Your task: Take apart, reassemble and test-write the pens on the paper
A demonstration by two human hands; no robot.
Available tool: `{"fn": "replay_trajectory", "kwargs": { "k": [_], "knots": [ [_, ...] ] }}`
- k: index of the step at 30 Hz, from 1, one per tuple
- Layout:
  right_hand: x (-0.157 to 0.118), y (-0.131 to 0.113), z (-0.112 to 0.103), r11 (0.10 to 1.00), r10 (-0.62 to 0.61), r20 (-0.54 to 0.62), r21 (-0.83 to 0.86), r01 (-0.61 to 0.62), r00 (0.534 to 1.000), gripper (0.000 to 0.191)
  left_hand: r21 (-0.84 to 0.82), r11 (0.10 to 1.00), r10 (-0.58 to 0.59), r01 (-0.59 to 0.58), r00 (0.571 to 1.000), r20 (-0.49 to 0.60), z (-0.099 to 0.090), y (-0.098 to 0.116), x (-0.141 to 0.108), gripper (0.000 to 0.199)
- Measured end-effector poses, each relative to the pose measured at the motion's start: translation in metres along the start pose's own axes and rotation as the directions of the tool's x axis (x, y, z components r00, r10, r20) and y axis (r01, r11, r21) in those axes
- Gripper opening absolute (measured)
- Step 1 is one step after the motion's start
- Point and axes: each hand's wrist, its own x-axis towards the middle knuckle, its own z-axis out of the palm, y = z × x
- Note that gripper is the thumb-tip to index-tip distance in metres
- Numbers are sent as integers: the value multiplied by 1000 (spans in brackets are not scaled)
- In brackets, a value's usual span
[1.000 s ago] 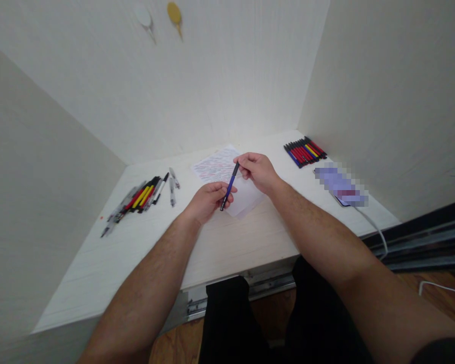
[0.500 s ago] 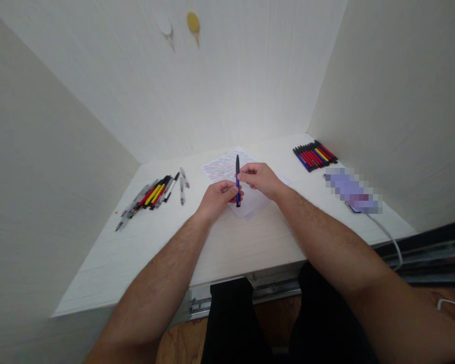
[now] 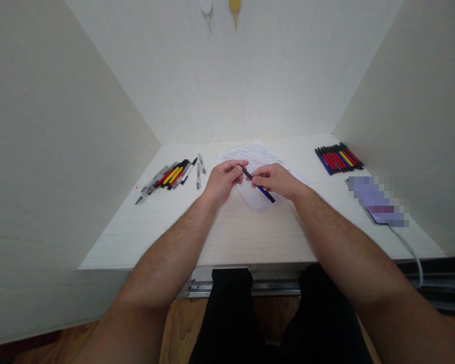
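Note:
A blue pen with a black end (image 3: 264, 192) is held slantwise above the paper, its black end up and to the left. My left hand (image 3: 226, 179) pinches the black end between thumb and fingers. Around the middle of the pen, the fingers of my right hand (image 3: 273, 179) are closed. Beneath both hands lies a sheet of paper (image 3: 258, 151) covered with scribbled lines, with a blank white part (image 3: 255, 198) nearer the front edge.
Mixed pens (image 3: 170, 175) lie in a loose pile at the left, with clear pens (image 3: 199, 174) beside them. A row of red, blue and yellow pens (image 3: 338, 158) is at the right. Near it lies a blurred phone (image 3: 375, 199) with a cable (image 3: 411, 248).
The pen has turned from upright to slanted. My left hand has moved from its lower end to its black upper end. The whole view has shifted as well.

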Motion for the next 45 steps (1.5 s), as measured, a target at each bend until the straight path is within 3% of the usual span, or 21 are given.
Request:
{"fn": "replay_trajectory", "kwargs": {
  "k": [8, 14, 20, 23, 26, 28, 32, 37, 41, 45],
  "knots": [
    [0, 1, 0, 999, -7, -131, -39, 2, 991, 22, 108, 993, 56, -48, 996, -71, 3, -2, 0, 25],
    [1, -1, 5, 999, -8, -177, -55, -2, 984, 26, 319, 943, 157, -100, 975, -157, 5, -3, 1, 31],
    [2, -1, 4, 998, 14, -202, -52, -25, 979, 30, 166, 982, 106, -92, 992, -73, 0, -1, 2, 23],
    [2, -1, 3, 998, 11, -202, -56, -22, 979, 31, 236, 966, 127, -104, 988, -83, -3, -2, 4, 20],
    [3, 0, 3, 998, 4, -198, -62, -16, 980, 31, 354, 932, 140, -82, 980, -139, -2, -2, 3, 30],
    [3, 1, 3, 998, 13, -196, -61, -25, 981, 30, 343, 937, 130, -70, 979, -155, -1, -1, 3, 30],
    [3, 1, 3, 997, 24, -194, -70, -39, 981, 28, 237, 968, 110, -87, 990, -84, 2, 1, 1, 23],
    [3, 3, 2, 996, 13, -185, -89, -30, 983, 27, 318, 945, 130, -81, 982, -136, 1, 1, 1, 27],
    [4, 3, 3, 995, 3, -179, -100, -21, 984, 26, 298, 951, 105, -79, 992, -73, 0, 2, 2, 24],
    [4, 5, 2, 996, 0, -158, -88, -14, 987, 25, 356, 930, 125, -87, 989, -83, -1, 4, 1, 28]
  ]
}}
